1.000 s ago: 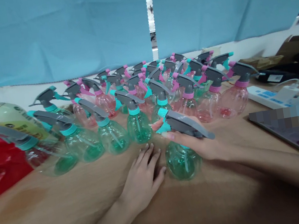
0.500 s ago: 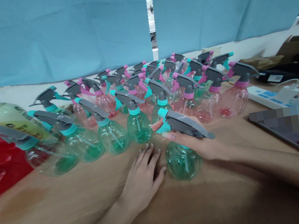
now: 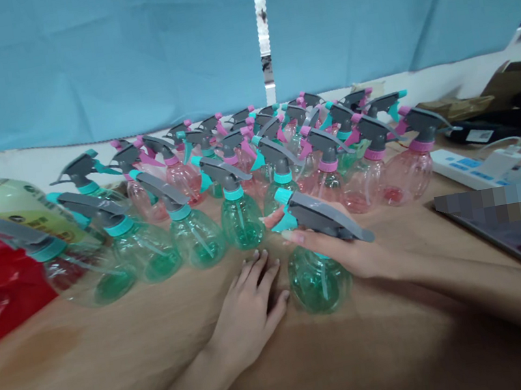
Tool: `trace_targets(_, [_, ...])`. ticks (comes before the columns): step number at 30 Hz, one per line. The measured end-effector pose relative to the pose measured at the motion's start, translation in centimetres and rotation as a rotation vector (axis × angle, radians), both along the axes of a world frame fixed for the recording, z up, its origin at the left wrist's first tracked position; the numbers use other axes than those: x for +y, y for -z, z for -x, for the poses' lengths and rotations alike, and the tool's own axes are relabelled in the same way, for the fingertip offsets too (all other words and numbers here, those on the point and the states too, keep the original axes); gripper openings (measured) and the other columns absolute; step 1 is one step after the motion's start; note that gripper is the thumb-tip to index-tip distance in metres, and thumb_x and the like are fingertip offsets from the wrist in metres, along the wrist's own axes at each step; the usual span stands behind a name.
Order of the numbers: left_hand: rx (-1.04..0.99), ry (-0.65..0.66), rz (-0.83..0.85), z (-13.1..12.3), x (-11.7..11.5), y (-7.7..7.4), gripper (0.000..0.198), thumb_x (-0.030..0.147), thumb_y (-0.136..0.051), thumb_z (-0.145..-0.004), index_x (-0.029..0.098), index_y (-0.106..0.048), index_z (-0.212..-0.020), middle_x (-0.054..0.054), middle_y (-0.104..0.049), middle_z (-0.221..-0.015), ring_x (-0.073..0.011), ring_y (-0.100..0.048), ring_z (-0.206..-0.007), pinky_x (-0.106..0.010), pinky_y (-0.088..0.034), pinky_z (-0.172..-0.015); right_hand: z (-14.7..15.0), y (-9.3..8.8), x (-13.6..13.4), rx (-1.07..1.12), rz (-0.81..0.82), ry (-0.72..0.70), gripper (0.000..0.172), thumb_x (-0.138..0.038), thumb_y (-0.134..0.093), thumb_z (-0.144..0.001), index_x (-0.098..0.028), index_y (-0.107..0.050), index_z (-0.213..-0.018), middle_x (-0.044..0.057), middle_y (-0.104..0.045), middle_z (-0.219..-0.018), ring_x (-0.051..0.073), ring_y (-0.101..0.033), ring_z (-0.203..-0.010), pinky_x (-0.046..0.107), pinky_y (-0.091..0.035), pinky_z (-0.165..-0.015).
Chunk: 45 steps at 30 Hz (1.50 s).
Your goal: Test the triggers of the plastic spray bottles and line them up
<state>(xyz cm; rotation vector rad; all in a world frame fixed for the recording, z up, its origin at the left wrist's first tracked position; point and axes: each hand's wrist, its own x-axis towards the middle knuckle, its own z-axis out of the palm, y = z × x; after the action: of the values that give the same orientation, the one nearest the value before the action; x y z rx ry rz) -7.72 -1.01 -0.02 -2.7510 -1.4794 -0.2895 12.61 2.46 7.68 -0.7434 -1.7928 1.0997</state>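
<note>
Red plastic bag [image 3: 3,288]: at my far left on the wooden table [image 3: 132,354], crumpled and glossy.
Drink bottle [image 3: 27,202]: just behind the bag, pale yellow with a white cap.
Green row [image 3: 198,241]: spray bottles with gray heads and turquoise collars, a little green liquid in the bottoms; I see them lined up beyond the hands.
Left hand [image 3: 244,313]: laid palm down on the tabletop, empty, fingers stretched out and slightly apart, thumb pointing toward the held bottle without touching it.
Back cluster [image 3: 183,174]: pink and green sprayers crowded close behind the green row; I can't separate them all.
Held spray bottle [image 3: 319,284]: green, in front of the row and just right of the left hand, standing on the table.
Right hand [image 3: 359,255]: wrapped around that bottle's neck below the gray head, one fingertip at the turquoise trigger; I can't tell how the hidden fingers sit.
Pink sprayers [image 3: 362,182]: beyond the right hand, near the table's right side.
Power strip [image 3: 464,169]: white, with plugs in it.
Dark flat device [image 3: 510,241]: near the right forearm, partly pixelated on my feed.
</note>
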Motion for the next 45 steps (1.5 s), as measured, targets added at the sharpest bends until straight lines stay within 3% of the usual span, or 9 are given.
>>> trace_targets(7, [-0.024,0.008,-0.023,0.1,0.1,0.1,0.048,0.035,-0.042,-0.099,0.010,-0.044,-0.139,-0.015,-0.041,-0.147,-0.0283,-0.034,-0.138,-0.047,-0.031,-0.111,0.0,0.1,0.2,-0.002,-0.038,-0.002,0.018,-0.033,-0.060,-0.086,-0.023,-0.060,-0.101,-0.003,-0.057,-0.074,0.011,-0.046,-0.056,0.027,-0.037,-0.055])
trace_targets(14, [-0.069,0.011,-0.024,0.0,0.0,0.1,0.046,0.035,-0.042,-0.099,0.011,-0.045,-0.138,-0.016,-0.043,-0.146,-0.0292,-0.035,-0.137,-0.049,-0.033,-0.110,-0.1,-0.1,0.1,0.006,-0.063,-0.021,0.013,-0.036,-0.059,-0.088,-0.023,-0.055,-0.090,-0.005,-0.051,-0.070,0.011,-0.045,-0.059,0.028,-0.039,-0.062])
trace_targets(24, [-0.099,-0.005,-0.016,0.1,0.2,0.3,0.045,0.035,-0.044,-0.097,0.013,-0.046,-0.137,-0.015,-0.044,-0.145,-0.0303,-0.038,-0.136,-0.049,-0.033,-0.109,-0.2,-0.7,0.2,-0.067,-0.141,0.011,0.032,-0.046,-0.053,-0.090,-0.021,-0.047,-0.071,-0.005,-0.036,-0.065,0.010,-0.034,-0.061,0.026,-0.030,-0.056])
trace_targets(31, [-0.198,-0.033,0.014,-0.9,-0.5,0.2,0.044,0.031,-0.048,-0.092,0.017,-0.045,-0.134,-0.014,-0.046,-0.143,-0.0303,-0.038,-0.135,-0.053,-0.029,-0.110,-0.1,-0.6,0.1,-0.041,-0.149,0.043,0.026,-0.041,-0.055,-0.090,-0.021,-0.051,-0.073,-0.005,-0.043,-0.066,0.011,-0.040,-0.062,0.026,-0.033,-0.058])
trace_targets(37, [-0.362,-0.062,0.130,-2.2,-2.1,0.1,0.062,0.022,-0.055,-0.080,0.017,-0.035,-0.138,-0.016,-0.047,-0.141,-0.0332,-0.038,-0.134,-0.056,-0.032,-0.108,0.1,-0.3,0.2,0.010,-0.087,0.026,0.017,-0.039,-0.059,-0.087,-0.023,-0.059,-0.093,-0.002,-0.057,-0.076,0.017,-0.057,-0.080,0.031,-0.043,-0.074])
trace_targets(42, [-0.538,-0.083,0.272,-2.5,-3.3,-0.8,0.086,0.029,-0.068,-0.076,0.022,-0.019,-0.147,-0.015,-0.039,-0.146,-0.0345,-0.036,-0.135,-0.056,-0.033,-0.107,0.8,-0.2,-0.3,0.001,-0.072,0.023,0.018,-0.037,-0.060,-0.086,-0.022,-0.060,-0.097,0.001,-0.061,-0.086,0.019,-0.059,-0.090,0.034,-0.045,-0.081])
trace_targets(45, [-0.675,-0.085,0.307,-2.1,-4.3,-1.5,0.089,0.034,-0.070,-0.079,0.026,-0.014,-0.148,-0.013,-0.036,-0.148,-0.0332,-0.035,-0.136,-0.056,-0.032,-0.108,1.9,-0.1,-1.2,-0.008,-0.103,0.012,0.020,-0.040,-0.060,-0.086,-0.023,-0.060,-0.096,0.000,-0.060,-0.083,0.020,-0.059,-0.091,0.035,-0.046,-0.082])
